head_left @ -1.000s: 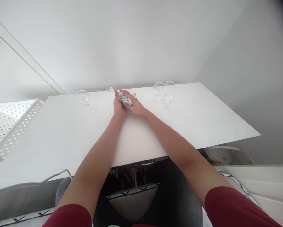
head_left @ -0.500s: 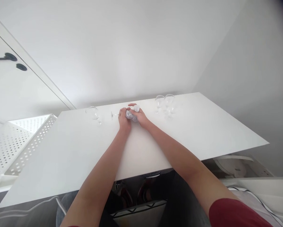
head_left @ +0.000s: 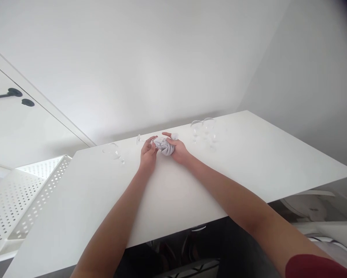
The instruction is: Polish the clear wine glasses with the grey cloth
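Both my hands meet at the far side of a white table. My left hand pinches the stem of a clear wine glass held sideways, its foot pointing left. My right hand is closed around a grey cloth that wraps the glass's bowl. Another wine glass stands to the left, and two more glasses stand together to the right.
A white wall rises right behind the table. A white perforated shelf sits at the left, below a mirror or door panel with black hooks. Shoes and a white object lie on the floor under the table's near edge.
The glass has turned in my hands, with the cloth bunched more around its bowl. The view has tilted upward and shifted slightly, so the table appears lower in the picture.
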### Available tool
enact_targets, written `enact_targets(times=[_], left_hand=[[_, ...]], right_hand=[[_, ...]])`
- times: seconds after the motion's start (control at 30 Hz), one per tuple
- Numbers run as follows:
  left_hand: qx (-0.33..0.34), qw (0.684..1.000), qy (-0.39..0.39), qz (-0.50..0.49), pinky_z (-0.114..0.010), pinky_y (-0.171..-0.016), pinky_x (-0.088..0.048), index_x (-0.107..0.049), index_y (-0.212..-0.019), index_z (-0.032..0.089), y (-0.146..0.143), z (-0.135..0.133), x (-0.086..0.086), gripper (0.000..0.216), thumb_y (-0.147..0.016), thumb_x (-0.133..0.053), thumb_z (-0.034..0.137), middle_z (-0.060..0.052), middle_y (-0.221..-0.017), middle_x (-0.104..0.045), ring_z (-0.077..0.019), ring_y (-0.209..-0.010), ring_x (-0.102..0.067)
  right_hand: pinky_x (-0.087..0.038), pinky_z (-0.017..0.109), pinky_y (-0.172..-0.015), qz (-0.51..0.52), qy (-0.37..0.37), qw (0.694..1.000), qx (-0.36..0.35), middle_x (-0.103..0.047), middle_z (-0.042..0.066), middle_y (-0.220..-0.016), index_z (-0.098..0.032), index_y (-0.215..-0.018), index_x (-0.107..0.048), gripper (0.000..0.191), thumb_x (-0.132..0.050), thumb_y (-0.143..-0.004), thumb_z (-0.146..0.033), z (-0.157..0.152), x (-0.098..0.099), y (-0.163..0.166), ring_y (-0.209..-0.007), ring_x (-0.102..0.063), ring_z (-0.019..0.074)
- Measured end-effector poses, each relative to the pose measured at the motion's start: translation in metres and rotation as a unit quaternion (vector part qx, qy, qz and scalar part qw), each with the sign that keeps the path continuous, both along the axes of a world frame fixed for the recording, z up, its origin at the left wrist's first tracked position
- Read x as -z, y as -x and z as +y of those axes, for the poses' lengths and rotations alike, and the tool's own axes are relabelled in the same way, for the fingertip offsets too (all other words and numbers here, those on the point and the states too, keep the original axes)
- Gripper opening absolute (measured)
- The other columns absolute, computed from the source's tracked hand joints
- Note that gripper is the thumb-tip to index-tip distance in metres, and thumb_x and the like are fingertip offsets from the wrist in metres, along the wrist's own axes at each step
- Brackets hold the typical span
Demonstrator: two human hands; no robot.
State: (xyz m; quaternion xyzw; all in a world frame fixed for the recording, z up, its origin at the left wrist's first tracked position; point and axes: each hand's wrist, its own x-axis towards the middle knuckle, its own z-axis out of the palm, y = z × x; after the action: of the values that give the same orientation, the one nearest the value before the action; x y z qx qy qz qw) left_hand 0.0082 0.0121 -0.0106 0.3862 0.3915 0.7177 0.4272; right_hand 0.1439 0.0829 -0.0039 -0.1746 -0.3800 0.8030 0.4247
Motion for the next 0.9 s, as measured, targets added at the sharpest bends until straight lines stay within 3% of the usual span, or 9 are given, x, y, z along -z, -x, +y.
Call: enact_targets(times=[0.17,0.3,0.37,0.47,0.57,0.8,0.9], left_hand=[[-0.046,0.996,0.070,-0.010,-0.031,-0.078,-0.052,-0.065,-0.127,0.030,0.005,-0.005,-0.001,0.048,-0.089,-0.075,0.057,-0.005,-0.105,-0.071,-0.0174,-0.091,-0.068],[-0.074,0.996,0.048,-0.025,-0.035,-0.089,-0.052,-0.067,-0.119,0.022,0.017,-0.002,0.003,0.049,-0.080,-0.088,0.043,-0.007,-0.104,-0.073,-0.0180,-0.093,-0.070],[-0.064,0.997,0.034,-0.034,-0.037,-0.092,-0.052,-0.068,-0.114,0.020,0.021,-0.001,0.003,0.047,-0.078,-0.089,0.042,-0.009,-0.107,-0.073,-0.0196,-0.097,-0.071],[-0.050,0.998,0.042,-0.026,-0.036,-0.088,-0.053,-0.070,-0.107,0.018,0.022,-0.002,0.001,0.042,-0.080,-0.087,0.045,-0.009,-0.108,-0.073,-0.0204,-0.097,-0.070],[-0.063,0.997,0.045,-0.005,-0.033,-0.082,-0.053,-0.071,-0.105,0.019,0.020,-0.004,0.000,0.037,-0.083,-0.083,0.047,-0.008,-0.107,-0.073,-0.0184,-0.093,-0.069],[-0.093,0.995,0.042,-0.001,-0.027,-0.084,-0.052,-0.072,-0.104,0.021,0.017,-0.003,0.001,0.032,-0.090,-0.076,0.049,-0.008,-0.114,-0.071,-0.0181,-0.102,-0.067],[-0.075,0.997,0.035,0.005,-0.029,-0.088,-0.052,-0.073,-0.109,0.022,0.018,-0.001,0.000,0.034,-0.090,-0.075,0.050,-0.009,-0.123,-0.070,-0.0197,-0.109,-0.067]], right_hand=[[-0.055,0.031,-0.083,-0.059,-0.104,0.991,-0.067,-0.077,0.003,-0.107,-0.027,-0.126,-0.069,0.045,-0.080,-0.083,-0.037,-0.006,0.000,0.002,-0.097,-0.069,0.0214],[-0.056,0.032,-0.086,-0.051,-0.112,0.981,-0.151,-0.077,0.003,-0.119,-0.028,-0.137,-0.061,0.070,-0.082,-0.071,-0.020,0.004,0.002,0.000,-0.105,-0.069,0.0223],[-0.056,0.030,-0.086,-0.056,-0.160,0.970,-0.175,-0.074,0.003,-0.128,-0.029,-0.143,-0.057,0.084,-0.080,-0.064,-0.010,0.011,0.005,-0.001,-0.108,-0.068,0.0217],[-0.055,0.028,-0.090,-0.079,-0.260,0.950,-0.157,-0.068,0.003,-0.141,-0.031,-0.146,-0.057,0.084,-0.079,-0.067,-0.010,0.016,0.008,0.000,-0.116,-0.065,0.0205],[-0.054,0.030,-0.094,-0.097,-0.308,0.939,-0.116,-0.065,0.005,-0.144,-0.029,-0.145,-0.060,0.075,-0.081,-0.074,-0.017,0.013,0.009,0.001,-0.122,-0.062,0.0220],[-0.054,0.034,-0.098,-0.094,-0.302,0.946,-0.072,-0.069,0.005,-0.137,-0.028,-0.135,-0.069,0.060,-0.084,-0.077,-0.024,0.009,0.004,0.002,-0.118,-0.064,0.0235],[-0.055,0.032,-0.096,-0.064,-0.239,0.968,-0.047,-0.072,0.004,-0.125,-0.029,-0.132,-0.070,0.059,-0.087,-0.075,-0.026,0.013,0.003,0.001,-0.112,-0.065,0.0219]])
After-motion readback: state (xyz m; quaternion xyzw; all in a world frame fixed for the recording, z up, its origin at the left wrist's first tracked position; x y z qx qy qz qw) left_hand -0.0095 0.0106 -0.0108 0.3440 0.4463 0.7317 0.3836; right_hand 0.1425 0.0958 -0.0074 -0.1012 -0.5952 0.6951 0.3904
